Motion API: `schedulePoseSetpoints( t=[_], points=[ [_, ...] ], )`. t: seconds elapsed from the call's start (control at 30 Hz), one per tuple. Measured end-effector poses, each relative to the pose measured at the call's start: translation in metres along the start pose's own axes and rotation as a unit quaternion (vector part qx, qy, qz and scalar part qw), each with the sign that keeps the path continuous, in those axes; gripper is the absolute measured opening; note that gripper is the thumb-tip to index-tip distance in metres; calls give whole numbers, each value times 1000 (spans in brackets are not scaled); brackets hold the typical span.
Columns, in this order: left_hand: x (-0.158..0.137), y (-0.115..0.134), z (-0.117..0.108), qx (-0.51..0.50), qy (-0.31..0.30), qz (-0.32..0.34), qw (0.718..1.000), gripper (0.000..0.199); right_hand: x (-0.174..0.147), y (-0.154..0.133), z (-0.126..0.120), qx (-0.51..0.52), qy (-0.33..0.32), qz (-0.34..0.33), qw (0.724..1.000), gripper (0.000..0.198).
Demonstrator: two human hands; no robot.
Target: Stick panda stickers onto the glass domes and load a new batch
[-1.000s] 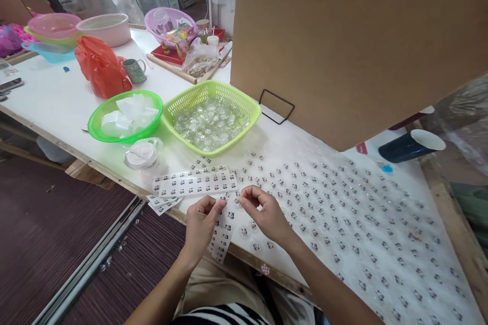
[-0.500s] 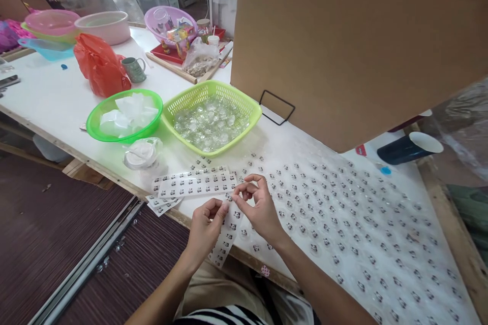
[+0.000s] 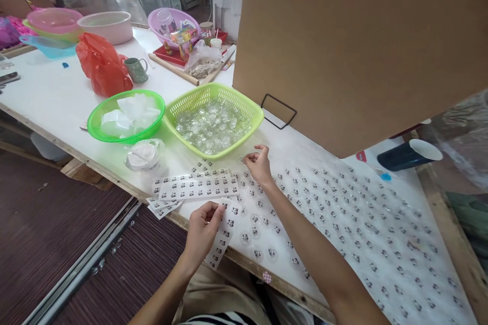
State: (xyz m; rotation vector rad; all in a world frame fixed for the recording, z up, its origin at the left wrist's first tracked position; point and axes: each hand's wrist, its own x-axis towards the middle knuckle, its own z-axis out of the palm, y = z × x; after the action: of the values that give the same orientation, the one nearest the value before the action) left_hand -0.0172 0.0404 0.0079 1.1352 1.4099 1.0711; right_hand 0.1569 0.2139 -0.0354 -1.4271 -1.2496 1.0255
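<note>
My left hand (image 3: pixel 205 226) pinches the top of a narrow sheet of panda stickers (image 3: pixel 223 244) above the table's front edge. My right hand (image 3: pixel 259 165) reaches farther in, near the front of the yellow-green basket (image 3: pixel 213 151). Its thumb and index finger are closed on a small panda sticker (image 3: pixel 241 159). Several clear glass-like pieces (image 3: pixel 213 122) fill the basket. More sticker sheets (image 3: pixel 196 186) lie flat left of my hands. Many clear round pieces with panda pictures (image 3: pixel 272 253) cover the table to the right, partly hidden by my right forearm.
A green bowl (image 3: pixel 152 132) of white scraps and a plastic-wrapped white roll (image 3: pixel 142 155) stand on the left. Behind are a red bag (image 3: pixel 101 68) and a mug (image 3: pixel 136 69). A large cardboard box (image 3: pixel 343 51) blocks the back right, beside a dark cup (image 3: pixel 400 155).
My right hand has moved up and away from the sheet with a panda sticker between its fingertips. My left hand still holds the sheet at nearly the same place.
</note>
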Motion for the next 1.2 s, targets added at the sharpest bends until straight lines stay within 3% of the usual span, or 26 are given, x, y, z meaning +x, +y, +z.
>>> schedulePoseSetpoints(
  t=[0.43,0.7,0.8,0.93,1.03,1.2],
  points=[
    [6,-2,-3,-10,3,-15,1000,35,9,13,13,-161,-12,-56,985,47],
    [7,0,-3,-4,-1,-8,1000,34,6,13,20,-304,-10,-131,944,46],
    [6,2,-3,8,-3,-2,1000,33,5,13,18,-311,16,-147,939,47],
    [4,3,-5,14,0,-3,1000,33,12,10,3,-256,67,-153,952,38],
    [3,3,-4,4,1,-8,1000,35,21,5,-10,-221,101,-132,961,16],
    [4,5,-3,-2,-4,-3,1000,36,33,2,-16,-167,-9,-9,986,14]
  ],
)
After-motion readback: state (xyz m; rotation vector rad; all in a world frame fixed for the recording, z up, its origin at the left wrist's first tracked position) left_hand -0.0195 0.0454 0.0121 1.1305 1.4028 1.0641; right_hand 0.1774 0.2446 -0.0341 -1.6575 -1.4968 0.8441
